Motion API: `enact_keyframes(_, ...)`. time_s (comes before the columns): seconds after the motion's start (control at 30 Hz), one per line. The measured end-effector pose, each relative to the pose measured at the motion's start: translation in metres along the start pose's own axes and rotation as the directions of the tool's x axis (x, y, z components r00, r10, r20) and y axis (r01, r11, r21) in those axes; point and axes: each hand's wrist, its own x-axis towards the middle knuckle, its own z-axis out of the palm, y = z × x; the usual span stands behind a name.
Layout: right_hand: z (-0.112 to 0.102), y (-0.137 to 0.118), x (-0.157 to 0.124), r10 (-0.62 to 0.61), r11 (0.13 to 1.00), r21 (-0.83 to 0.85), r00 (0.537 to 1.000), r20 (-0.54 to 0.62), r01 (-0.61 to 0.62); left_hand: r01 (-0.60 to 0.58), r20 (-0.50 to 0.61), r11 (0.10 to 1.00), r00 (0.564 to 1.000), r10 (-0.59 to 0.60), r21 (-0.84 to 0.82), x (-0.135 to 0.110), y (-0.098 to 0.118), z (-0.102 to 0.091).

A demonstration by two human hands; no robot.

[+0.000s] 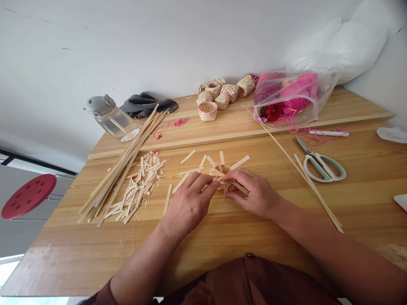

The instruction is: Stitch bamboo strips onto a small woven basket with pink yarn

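Note:
A small, partly woven basket [222, 169] of pale flat strips is between my hands, low over the wooden table. Several strip ends fan outward from its rim. My left hand [191, 199] pinches strips at its near left side, thumb and forefinger together. On the right side, my right hand [251, 190] grips the basket with thumb below and fingers above. My fingers hide much of the basket's near wall. Loose cut strips [188, 156] lie just left of it on the table.
Long strips [127, 156] and a heap of offcuts [140, 186] lie left, near a water bottle [111, 120]. Scissors [322, 163] and long thin strips [302, 173] rest right. Behind are finished little baskets [207, 111] and a clear bag of pink yarn [299, 93].

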Motion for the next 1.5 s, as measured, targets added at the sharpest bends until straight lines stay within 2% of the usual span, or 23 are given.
enact_keyframes(0.33, 0.000, 0.002, 0.001, -0.045, 0.998, -0.052, 0.998, -0.033, 0.043, 0.004, 0.034, 0.994, 0.999, -0.007, 0.108, -0.003, 0.005, -0.004)
enact_keyframes(0.73, 0.003, 0.003, 0.000, -0.027, 0.998, -0.056, 1.000, -0.014, 0.027, 0.056, 0.127, 0.990, 0.989, -0.072, 0.128, 0.007, 0.012, -0.008)
enact_keyframes(0.93, 0.003, 0.008, 0.002, -0.130, 0.984, -0.129, 0.990, -0.055, 0.122, 0.006, 0.196, 0.984, 0.980, -0.041, 0.180, 0.016, 0.015, -0.009)
enact_keyframes(1.07, 0.005, 0.016, 0.005, -0.161, 0.978, -0.149, 0.984, -0.076, 0.149, 0.038, 0.246, 0.987, 0.966, -0.076, 0.157, 0.020, 0.011, -0.004)
enact_keyframes(1.2, 0.000, 0.020, 0.008, -0.143, 0.982, -0.135, 0.987, -0.073, 0.132, 0.056, 0.242, 0.996, 0.968, -0.070, 0.065, 0.022, 0.005, -0.001)
enact_keyframes(1.3, -0.014, 0.014, 0.009, -0.086, 0.993, -0.080, 0.996, -0.011, 0.085, 0.069, 0.251, 0.997, 0.966, -0.063, -0.016, 0.024, 0.005, -0.008)
enact_keyframes(1.37, -0.027, 0.005, 0.010, -0.026, 0.999, -0.024, 0.995, 0.099, 0.029, 0.069, 0.282, 0.997, 0.958, -0.054, -0.042, 0.026, 0.009, -0.017)
enact_keyframes(1.43, -0.039, -0.007, 0.010, 0.045, 0.998, 0.028, 0.967, 0.252, -0.054, 0.040, 0.310, 0.998, 0.951, -0.023, -0.048, 0.025, 0.015, -0.029)
enact_keyframes(1.5, -0.047, -0.021, 0.010, 0.113, 0.987, 0.065, 0.913, 0.393, -0.150, -0.013, 0.327, 0.996, 0.944, 0.041, -0.088, 0.022, 0.023, -0.039)
